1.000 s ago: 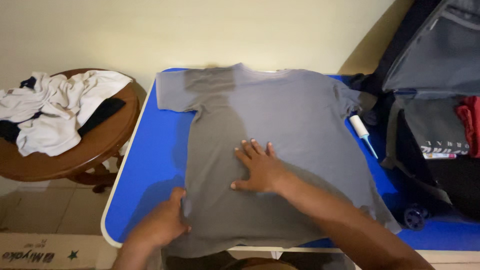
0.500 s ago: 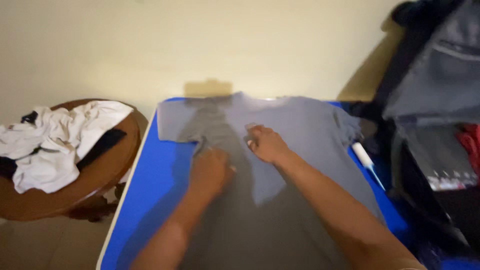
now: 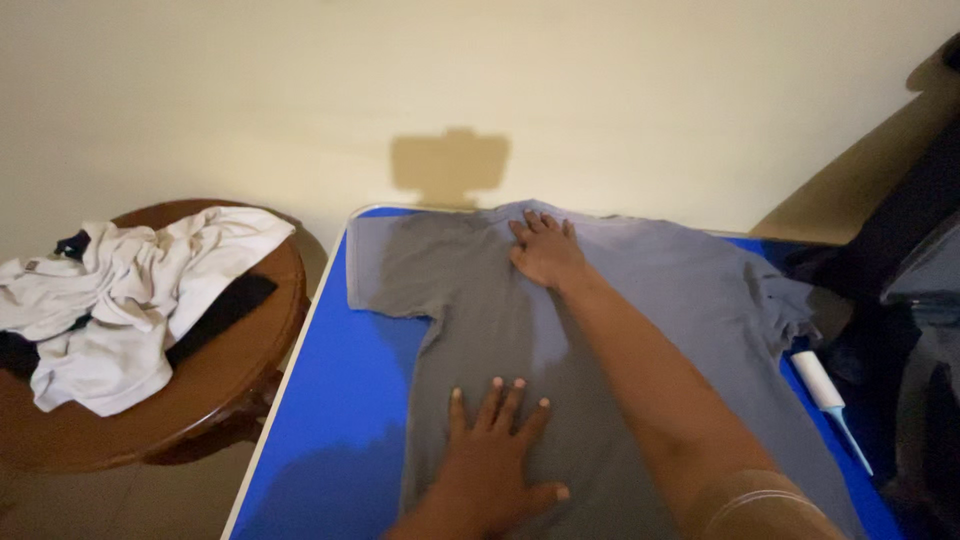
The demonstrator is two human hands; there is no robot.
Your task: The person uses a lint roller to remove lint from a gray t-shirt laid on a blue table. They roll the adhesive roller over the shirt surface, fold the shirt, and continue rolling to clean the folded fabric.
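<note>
A grey T-shirt point(image 3: 600, 330) lies spread flat on the blue surface point(image 3: 330, 400), collar toward the wall. The right hand point(image 3: 545, 250) rests palm down just below the collar, fingers close together and pointing at the wall, its forearm crossing the shirt's chest. The left hand point(image 3: 495, 455) lies flat on the lower body of the shirt, fingers spread, with cloth on every side of it. Neither hand pinches the fabric.

Left of the left hand the shirt's side edge runs straight down, and beyond it a wide strip of bare blue surface reaches the white rim. The short sleeve on that side lies out flat, ahead and left of the left hand. To the right of the right forearm the other sleeve ends near a white lint roller point(image 3: 828, 390), which lies just beside the shirt's edge, with dark bags close behind it. Well to the left of both hands stands a round wooden table point(image 3: 200, 390) bearing a heap of white and black clothes point(image 3: 130, 290).
</note>
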